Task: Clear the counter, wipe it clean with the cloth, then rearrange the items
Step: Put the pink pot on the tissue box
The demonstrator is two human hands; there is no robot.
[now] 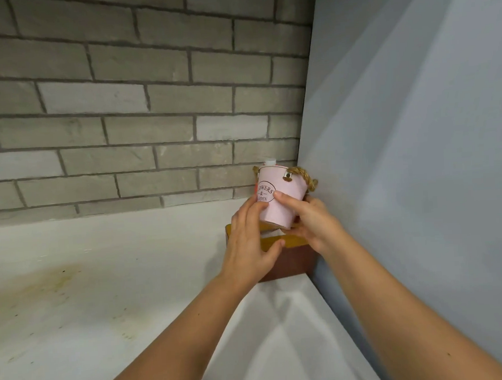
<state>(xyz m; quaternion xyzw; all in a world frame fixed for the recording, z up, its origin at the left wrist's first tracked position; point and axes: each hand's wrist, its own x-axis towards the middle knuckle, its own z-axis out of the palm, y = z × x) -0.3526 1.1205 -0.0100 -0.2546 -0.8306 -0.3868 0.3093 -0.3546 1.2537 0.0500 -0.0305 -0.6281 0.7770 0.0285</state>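
Note:
A small pink bucket [282, 192] with a rope handle and a "Flowers & Garden" label is held tilted in the air, in the back right corner above a brown and yellow box [289, 256]. My left hand [248, 243] touches the bucket's left side with its fingers, thumb near the box's yellow rim. My right hand [310, 218] grips the bucket from the right and below. Something white pokes out of the bucket's top. A red thing shows just behind the bucket's left edge. The white counter [117, 286] carries yellowish stains and dark specks on its left part.
A grey brick wall [139, 108] runs along the back of the counter. A plain pale wall [418, 150] closes the right side, and the box stands right against it. No cloth is in view.

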